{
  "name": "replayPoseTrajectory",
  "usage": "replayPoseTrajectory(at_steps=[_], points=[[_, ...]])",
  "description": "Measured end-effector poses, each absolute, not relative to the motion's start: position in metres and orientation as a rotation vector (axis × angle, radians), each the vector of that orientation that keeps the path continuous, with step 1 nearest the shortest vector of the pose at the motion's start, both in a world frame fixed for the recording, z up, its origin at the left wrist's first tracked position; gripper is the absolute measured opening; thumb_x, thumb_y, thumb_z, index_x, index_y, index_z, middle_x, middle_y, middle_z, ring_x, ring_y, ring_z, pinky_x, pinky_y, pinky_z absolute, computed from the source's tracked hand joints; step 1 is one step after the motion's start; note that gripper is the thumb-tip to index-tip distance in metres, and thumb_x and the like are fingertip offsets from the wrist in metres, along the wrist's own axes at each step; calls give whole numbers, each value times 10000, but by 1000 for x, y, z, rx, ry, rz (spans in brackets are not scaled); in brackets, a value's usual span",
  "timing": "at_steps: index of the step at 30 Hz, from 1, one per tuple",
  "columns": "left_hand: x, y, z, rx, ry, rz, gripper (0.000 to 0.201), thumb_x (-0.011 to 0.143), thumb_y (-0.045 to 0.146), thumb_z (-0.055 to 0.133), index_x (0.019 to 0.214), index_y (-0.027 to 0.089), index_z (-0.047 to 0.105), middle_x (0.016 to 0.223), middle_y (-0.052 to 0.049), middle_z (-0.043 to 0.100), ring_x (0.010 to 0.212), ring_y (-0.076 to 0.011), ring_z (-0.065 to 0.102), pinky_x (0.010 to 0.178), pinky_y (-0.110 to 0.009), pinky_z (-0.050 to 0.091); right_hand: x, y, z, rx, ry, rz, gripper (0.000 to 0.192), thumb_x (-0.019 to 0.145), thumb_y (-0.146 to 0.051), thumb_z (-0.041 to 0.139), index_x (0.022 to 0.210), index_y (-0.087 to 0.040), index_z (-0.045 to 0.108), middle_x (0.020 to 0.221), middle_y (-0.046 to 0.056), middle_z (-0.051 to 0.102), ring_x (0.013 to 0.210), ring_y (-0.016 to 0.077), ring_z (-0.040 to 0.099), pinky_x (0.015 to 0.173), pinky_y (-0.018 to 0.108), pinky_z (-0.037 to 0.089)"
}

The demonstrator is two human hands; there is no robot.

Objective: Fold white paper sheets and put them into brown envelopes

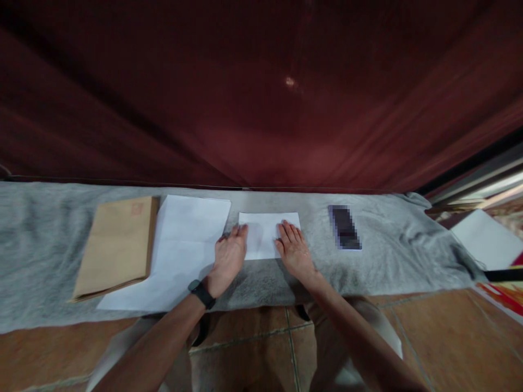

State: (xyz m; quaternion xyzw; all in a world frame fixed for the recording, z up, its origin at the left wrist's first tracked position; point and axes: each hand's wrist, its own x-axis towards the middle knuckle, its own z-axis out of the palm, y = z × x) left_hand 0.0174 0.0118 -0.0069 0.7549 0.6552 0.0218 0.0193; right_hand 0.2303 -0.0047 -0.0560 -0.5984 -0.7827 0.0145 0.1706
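While the right hand (295, 253) lies flat on the right part of a small white paper (261, 239), its fingers slightly apart, the left hand (230, 253) rests at the left edge with its fingers bunched, though whether they pinch it cannot be told. The paper lies on the grey-cloth-covered tabletop (388, 239), between larger white sheets (186, 228) on the left and a pixelated dark phone (345, 227) on the right. Beyond the left hand, brown envelopes (116, 239) overlap the sheets' left side.
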Motion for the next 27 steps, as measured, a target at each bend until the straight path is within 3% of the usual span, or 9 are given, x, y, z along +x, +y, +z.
replayPoseTrajectory(at_steps=[3,6,9,13,20,27], points=[[16,12,-6,2363,2055,109,424,1020,156,376,1390,175,582,1197,-130,715,913,-250,736,919,-419,550,230,-5,-56,-1705,-2220,37,531,1081,-356,369,1559,-130,428,1635,137,389,1526,282,337,1239,487,292],[17,12,-6,2458,2053,205,389,1026,204,394,1331,134,626,1205,-172,701,1053,-311,699,975,-485,520,229,-6,-55,-1710,-2223,28,535,1080,-357,373,1555,-118,432,1635,138,389,1522,289,341,1242,485,287],[24,7,-11,2617,1861,389,417,1039,250,396,1380,121,597,1416,-194,604,1301,-335,582,1131,-516,424,229,-6,-56,-1708,-2214,26,533,1078,-355,381,1554,-121,433,1631,139,396,1522,288,342,1240,489,290],[40,-3,-27,2662,1628,484,467,1052,281,378,1481,151,511,1617,-140,426,1515,-293,364,1237,-487,321,229,-6,-57,-1693,-2202,39,526,1076,-349,384,1557,-138,431,1629,141,398,1522,284,344,1233,502,300],[46,-8,-42,2628,1627,361,521,1053,305,361,1552,176,435,1650,-110,377,1557,-285,276,1268,-510,270,221,-4,-49,-1674,-2190,101,533,1084,-351,326,1566,-142,416,1643,135,376,1538,264,319,1243,493,294],[42,-4,-48,2667,1588,287,565,1031,229,310,1570,75,379,1640,-138,383,1566,-261,247,1287,-479,232,201,-5,-47,-1551,-2310,130,536,1091,-379,335,1587,-183,387,1647,92,378,1538,230,319,1262,456,274]])
